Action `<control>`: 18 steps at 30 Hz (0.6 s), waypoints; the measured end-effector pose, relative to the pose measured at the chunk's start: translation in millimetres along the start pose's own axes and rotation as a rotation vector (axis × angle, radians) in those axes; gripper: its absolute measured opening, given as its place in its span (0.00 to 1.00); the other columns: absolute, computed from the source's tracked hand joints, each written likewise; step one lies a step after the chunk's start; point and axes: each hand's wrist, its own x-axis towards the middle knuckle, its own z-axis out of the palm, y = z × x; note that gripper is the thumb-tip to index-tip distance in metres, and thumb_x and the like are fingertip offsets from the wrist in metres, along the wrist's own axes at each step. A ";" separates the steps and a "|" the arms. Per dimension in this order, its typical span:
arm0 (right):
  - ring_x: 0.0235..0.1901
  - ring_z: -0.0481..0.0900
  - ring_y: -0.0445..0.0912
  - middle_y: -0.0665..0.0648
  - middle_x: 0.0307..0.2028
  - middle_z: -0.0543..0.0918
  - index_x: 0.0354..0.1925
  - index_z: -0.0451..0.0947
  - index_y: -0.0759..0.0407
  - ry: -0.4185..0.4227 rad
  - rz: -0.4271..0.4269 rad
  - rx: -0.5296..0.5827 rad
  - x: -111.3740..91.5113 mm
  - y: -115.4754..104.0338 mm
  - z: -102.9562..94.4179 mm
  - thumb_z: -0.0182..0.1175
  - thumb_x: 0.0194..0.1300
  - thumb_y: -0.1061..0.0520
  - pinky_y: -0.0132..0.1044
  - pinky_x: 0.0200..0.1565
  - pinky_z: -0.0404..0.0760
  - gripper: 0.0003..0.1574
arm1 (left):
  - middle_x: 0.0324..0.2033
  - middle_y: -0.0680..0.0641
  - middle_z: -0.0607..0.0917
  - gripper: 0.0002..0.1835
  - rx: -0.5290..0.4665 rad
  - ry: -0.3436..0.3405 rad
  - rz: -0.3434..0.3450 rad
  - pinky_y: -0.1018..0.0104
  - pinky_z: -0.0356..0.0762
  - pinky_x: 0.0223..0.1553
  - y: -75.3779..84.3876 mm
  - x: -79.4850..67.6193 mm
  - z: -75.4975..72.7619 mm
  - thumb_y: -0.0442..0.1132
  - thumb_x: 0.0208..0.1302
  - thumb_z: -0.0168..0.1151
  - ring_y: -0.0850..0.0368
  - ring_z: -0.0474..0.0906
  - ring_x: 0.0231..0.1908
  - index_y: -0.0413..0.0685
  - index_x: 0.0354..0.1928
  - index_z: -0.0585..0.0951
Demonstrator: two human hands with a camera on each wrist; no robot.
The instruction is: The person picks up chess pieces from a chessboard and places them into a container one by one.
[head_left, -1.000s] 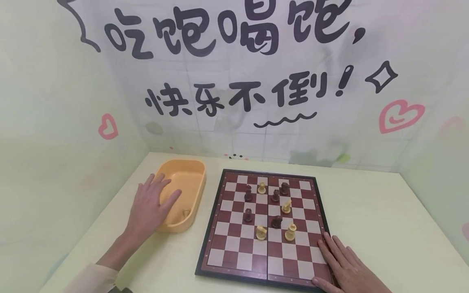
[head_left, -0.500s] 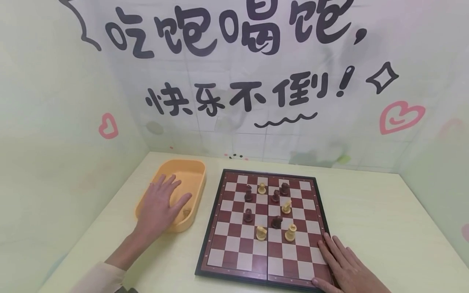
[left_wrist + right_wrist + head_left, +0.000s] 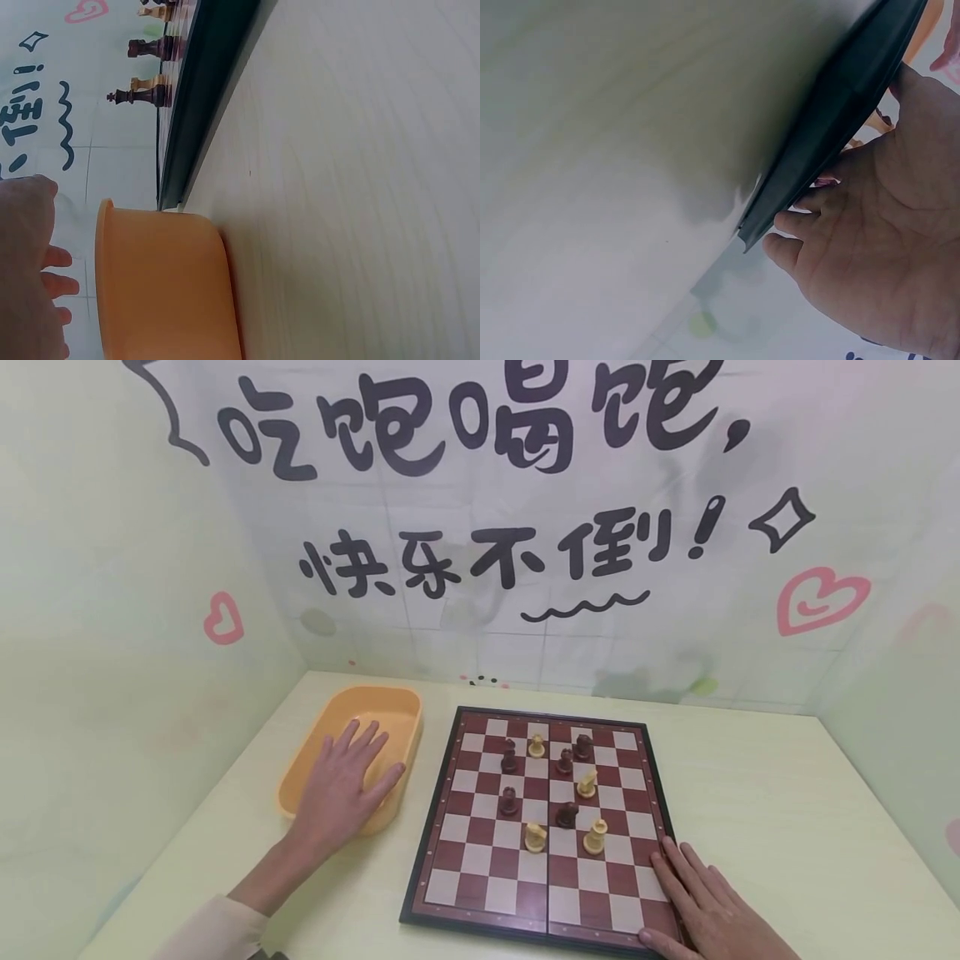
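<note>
Four pale pieces (image 3: pixel 595 838) and five dark pieces (image 3: pixel 509 802) stand upright on the board (image 3: pixel 502 897), mostly between its middle and far edge. Whether more lie in the tray (image 3: pixel 392 708) cannot be told, since the left hand (image 3: pixel 341 789) hides part of its inside; so how much remains is unclear. That hand hangs over the tray with fingers spread and released, grasping nothing visible. The right hand (image 3: pixel 708 906) rests its extended fingers along the board's right edge, near the near right corner, without clenching.

The tray sits near the far left corner of the tabletop (image 3: pixel 780 802), smooth, orange and round-cornered. The board has glossy red-and-white squares, a central seam and black sides; the pieces look turned, with round bases. Faint grain streaks the tabletop.
</note>
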 end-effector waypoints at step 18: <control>0.71 0.20 0.29 0.62 0.73 0.64 0.76 0.62 0.60 -0.036 0.029 0.038 0.6 -0.2 -0.6 0.60 0.63 0.25 0.22 0.66 0.26 0.59 | 0.70 0.37 0.71 0.32 -0.034 -0.012 0.015 0.35 0.45 0.72 16.3 3.0 9.9 0.56 0.75 0.56 0.35 0.55 0.74 0.37 0.66 0.77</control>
